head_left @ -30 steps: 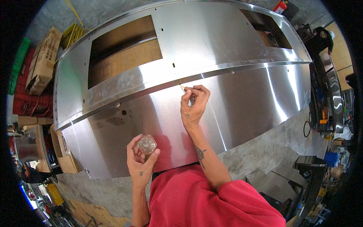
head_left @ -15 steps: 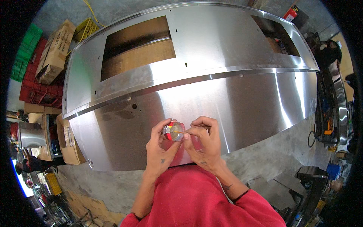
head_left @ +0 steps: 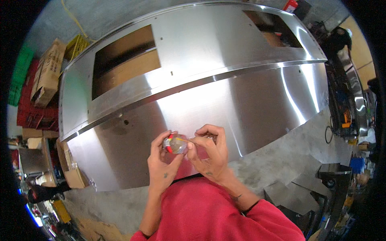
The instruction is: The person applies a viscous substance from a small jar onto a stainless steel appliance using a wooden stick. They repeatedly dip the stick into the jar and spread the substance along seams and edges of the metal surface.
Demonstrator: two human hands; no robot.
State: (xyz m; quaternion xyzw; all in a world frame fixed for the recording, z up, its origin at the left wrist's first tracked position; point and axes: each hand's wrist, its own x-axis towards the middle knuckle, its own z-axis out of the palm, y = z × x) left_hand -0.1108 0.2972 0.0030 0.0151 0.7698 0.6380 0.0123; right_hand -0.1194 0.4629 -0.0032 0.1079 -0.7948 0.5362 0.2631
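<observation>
My left hand [head_left: 161, 164] is wrapped round a small clear jar [head_left: 174, 147] with a red and yellow label, its round top facing up at me. A thin yellow stick [head_left: 182, 139] reaches over the jar's top, and my right hand [head_left: 212, 156] pinches its outer end between thumb and forefinger. Whether the stick's tip touches what is inside cannot be made out. Both hands hover over the near part of a large stainless steel counter [head_left: 209, 105], close to its front edge. The jar's lower part is hidden by my left fingers.
Two rectangular cutouts open in the counter's raised far panel [head_left: 193, 44]. A small dark hole [head_left: 126, 122] lies left of my hands. Cardboard boxes [head_left: 48, 74] and red and green crates [head_left: 22, 72] stand at left. A person [head_left: 337, 42] is at far right, near a red extinguisher [head_left: 290, 5].
The view has shifted and tilted a little, so the counter appears turned. My hands keep the same hold on the jar and the stick.
</observation>
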